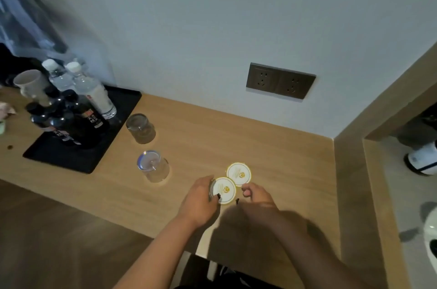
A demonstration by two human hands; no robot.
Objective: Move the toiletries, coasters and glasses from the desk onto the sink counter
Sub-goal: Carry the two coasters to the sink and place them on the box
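Observation:
Two round white coasters with gold rims lie on the wooden desk (272,146). My left hand (201,201) grips the nearer coaster (224,190) by its left edge, fingers curled round it. The far coaster (238,174) lies flat just beyond. My right hand (256,196) is right of the near coaster with fingers curled, its fingertips next to the far coaster's near edge; nothing shows in its grasp. Two clear glasses stand upside down to the left: one (153,167) near the desk's front, another (141,129) farther back.
A black tray (118,128) at the left holds dark bottles (78,118) and clear water bottles (94,92); a white cup (28,81) stands behind. A wall socket (280,80) sits above the desk. A wooden partition (350,182) bounds the right side.

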